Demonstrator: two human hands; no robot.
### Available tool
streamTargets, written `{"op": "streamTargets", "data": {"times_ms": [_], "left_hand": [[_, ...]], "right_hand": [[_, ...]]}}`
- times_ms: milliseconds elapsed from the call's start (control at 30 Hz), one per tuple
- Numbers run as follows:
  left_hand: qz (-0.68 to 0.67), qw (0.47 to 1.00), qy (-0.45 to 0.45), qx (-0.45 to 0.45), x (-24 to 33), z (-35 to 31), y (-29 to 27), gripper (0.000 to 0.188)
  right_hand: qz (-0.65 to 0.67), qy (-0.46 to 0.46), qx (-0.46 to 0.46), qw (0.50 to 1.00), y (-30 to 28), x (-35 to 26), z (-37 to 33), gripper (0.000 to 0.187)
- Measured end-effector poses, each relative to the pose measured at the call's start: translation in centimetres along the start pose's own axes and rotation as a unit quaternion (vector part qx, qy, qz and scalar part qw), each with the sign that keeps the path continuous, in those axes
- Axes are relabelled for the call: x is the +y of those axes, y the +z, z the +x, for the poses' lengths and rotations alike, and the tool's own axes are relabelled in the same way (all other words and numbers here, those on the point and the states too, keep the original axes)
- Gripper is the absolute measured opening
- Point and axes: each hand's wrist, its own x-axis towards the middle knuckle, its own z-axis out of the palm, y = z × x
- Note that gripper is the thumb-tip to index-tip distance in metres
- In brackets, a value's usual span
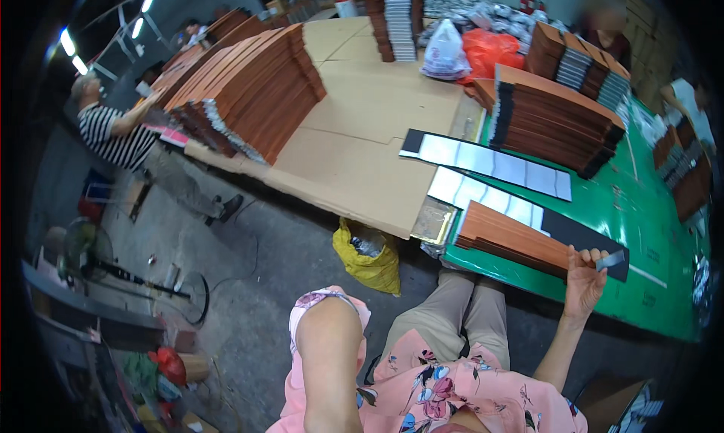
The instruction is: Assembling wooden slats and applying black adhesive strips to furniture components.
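My right hand is raised at the near edge of the green-covered table, by the right end of a low stack of reddish-brown wood-look planks. Its fingers are closed on a small pale bluish strip, which may be film or tape. Behind that stack lies a dark board with a shiny white face. A second dark strip with a white reflective face rests farther back. My left arm is bent at the lower edge, and its hand is out of view.
Tall stacks of brown planks stand at the left and right of the cardboard-covered table. White and orange plastic bags sit behind. A yellow sack and a fan are on the floor. Other people work around.
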Motion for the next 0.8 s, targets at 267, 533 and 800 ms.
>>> {"op": "streamTargets", "data": {"times_ms": [267, 533, 800], "left_hand": [[0.176, 0.976, 0.117, -0.059, 1.3, 1.6, -0.2, 0.047], [0.333, 0.894, -0.133, -0.268, 2.9, 1.2, -0.8, 0.039], [0.117, 0.969, -0.219, 0.007, 3.1, -1.8, -3.0, 0.037]], "right_hand": [[-0.014, 0.015, -0.014, 1.000, 0.6, 0.7, -0.1, 0.038], [-0.034, 0.028, -0.009, 0.999, 0.6, 2.1, 0.8, 0.037], [-0.109, 0.020, 0.020, 0.994, -0.4, 2.1, -0.3, 0.027]]}}
